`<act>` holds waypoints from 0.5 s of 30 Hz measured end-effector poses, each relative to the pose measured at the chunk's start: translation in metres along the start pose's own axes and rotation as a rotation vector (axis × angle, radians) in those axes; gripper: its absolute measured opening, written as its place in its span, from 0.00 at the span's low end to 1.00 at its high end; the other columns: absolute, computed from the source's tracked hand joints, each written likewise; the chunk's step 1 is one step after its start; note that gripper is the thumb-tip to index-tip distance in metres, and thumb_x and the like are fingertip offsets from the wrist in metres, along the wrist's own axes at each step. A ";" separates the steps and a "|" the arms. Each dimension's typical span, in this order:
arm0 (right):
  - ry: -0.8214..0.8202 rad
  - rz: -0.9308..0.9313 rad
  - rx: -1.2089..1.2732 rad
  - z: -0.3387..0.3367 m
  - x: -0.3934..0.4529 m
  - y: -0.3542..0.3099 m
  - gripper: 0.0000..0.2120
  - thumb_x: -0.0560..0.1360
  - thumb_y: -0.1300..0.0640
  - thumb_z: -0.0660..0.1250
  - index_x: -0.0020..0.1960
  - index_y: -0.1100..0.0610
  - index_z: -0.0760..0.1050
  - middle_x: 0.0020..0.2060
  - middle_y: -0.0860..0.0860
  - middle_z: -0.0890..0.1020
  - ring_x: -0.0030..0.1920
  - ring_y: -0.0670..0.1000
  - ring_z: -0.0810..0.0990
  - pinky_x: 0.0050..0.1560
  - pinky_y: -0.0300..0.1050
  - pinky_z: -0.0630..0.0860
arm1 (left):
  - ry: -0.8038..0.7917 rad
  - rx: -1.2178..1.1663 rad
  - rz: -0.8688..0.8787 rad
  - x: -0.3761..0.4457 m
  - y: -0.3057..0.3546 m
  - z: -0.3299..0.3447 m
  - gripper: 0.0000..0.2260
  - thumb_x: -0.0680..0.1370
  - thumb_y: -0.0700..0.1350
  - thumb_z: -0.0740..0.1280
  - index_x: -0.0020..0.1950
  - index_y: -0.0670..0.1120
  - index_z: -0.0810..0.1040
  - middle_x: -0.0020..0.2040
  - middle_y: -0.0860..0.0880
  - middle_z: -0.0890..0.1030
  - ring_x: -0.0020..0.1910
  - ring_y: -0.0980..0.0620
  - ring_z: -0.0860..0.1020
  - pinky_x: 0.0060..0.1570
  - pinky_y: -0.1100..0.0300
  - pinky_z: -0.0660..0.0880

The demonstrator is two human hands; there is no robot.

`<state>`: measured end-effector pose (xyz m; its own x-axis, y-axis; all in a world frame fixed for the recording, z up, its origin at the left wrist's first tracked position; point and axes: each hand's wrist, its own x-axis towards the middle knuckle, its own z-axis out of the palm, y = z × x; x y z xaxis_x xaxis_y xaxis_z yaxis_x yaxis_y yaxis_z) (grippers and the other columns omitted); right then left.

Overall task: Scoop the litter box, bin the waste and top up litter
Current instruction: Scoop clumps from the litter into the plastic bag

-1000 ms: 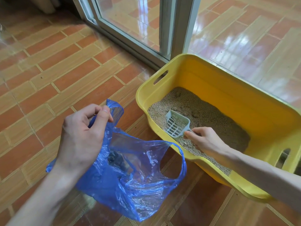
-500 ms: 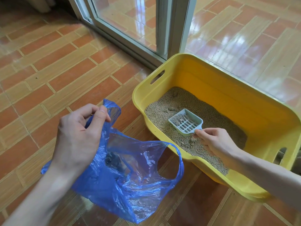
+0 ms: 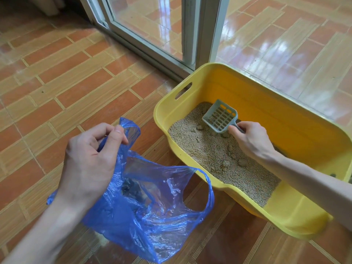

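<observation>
A yellow litter box (image 3: 270,103) sits on the tiled floor, holding tan litter (image 3: 213,155) with several clumps (image 3: 242,162). My right hand (image 3: 251,139) grips the handle of a pale blue slotted scoop (image 3: 220,116). The scoop's head is tilted up over the far left end of the litter and looks empty. My left hand (image 3: 91,159) pinches one handle of a blue plastic bag (image 3: 152,202), holding it open left of the box. Dark waste (image 3: 133,187) lies inside the bag.
A sliding glass door with a grey frame (image 3: 202,29) stands just behind the box. Orange and tan floor tiles (image 3: 57,73) spread to the left and front. A pale object (image 3: 47,4) sits at the top left corner.
My right hand has carried the scoop from the near side of the litter toward the far left end, tilting its head up. The left hand keeps holding the bag open.
</observation>
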<state>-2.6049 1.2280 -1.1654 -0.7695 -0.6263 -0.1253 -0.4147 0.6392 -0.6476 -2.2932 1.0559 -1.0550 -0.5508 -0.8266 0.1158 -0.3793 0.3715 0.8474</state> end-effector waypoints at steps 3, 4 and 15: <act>-0.008 -0.027 -0.055 0.003 0.009 0.007 0.15 0.82 0.51 0.64 0.47 0.60 0.82 0.32 0.51 0.81 0.24 0.46 0.70 0.20 0.33 0.61 | -0.002 -0.007 -0.003 0.000 0.000 0.000 0.17 0.79 0.61 0.63 0.41 0.50 0.80 0.22 0.53 0.60 0.22 0.53 0.56 0.25 0.59 0.52; -0.005 -0.042 -0.083 0.005 0.011 0.009 0.15 0.82 0.50 0.64 0.48 0.61 0.82 0.33 0.52 0.82 0.24 0.47 0.71 0.22 0.35 0.63 | -0.004 -0.010 -0.002 0.001 0.000 0.000 0.17 0.79 0.61 0.62 0.42 0.49 0.80 0.22 0.53 0.60 0.22 0.53 0.56 0.25 0.59 0.52; -0.027 -0.222 -0.177 0.017 0.000 0.016 0.11 0.82 0.52 0.64 0.53 0.57 0.82 0.33 0.50 0.82 0.28 0.49 0.77 0.27 0.49 0.75 | -0.022 -0.009 -0.026 0.000 0.000 0.003 0.19 0.78 0.63 0.62 0.43 0.49 0.81 0.23 0.54 0.61 0.23 0.51 0.57 0.26 0.56 0.53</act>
<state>-2.6034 1.2306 -1.1880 -0.6380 -0.7699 -0.0166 -0.6518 0.5513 -0.5208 -2.2952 1.0573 -1.0560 -0.5567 -0.8266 0.0823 -0.3875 0.3461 0.8544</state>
